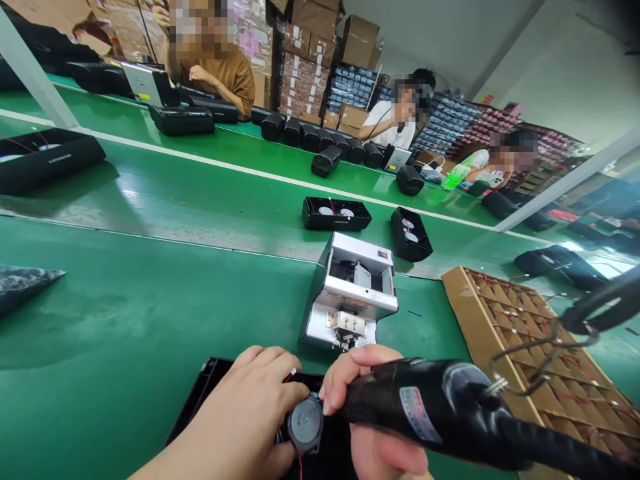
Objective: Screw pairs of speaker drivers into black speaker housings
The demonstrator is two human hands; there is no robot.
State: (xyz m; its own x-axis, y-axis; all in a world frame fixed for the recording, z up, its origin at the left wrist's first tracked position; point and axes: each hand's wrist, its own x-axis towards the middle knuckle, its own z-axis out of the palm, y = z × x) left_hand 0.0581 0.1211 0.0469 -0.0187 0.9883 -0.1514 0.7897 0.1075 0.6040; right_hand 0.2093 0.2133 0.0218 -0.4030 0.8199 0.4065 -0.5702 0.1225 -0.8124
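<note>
My left hand reaches into a black speaker housing at the bottom of the view. Its thumb and fingers close around a round grey speaker driver that has a red wire. In my right hand is a black electric screwdriver, gripped round its body and lying tilted, with its cord running off to the lower right. The screwdriver's tip is hidden behind my fingers, near the driver. Just beyond my hands stands a silver screw feeder.
A divided cardboard box with wired parts sits at the right. Open speaker housings lie on the green belt beyond the feeder. A metal ring hanger hangs at the right. Several people sit across the line.
</note>
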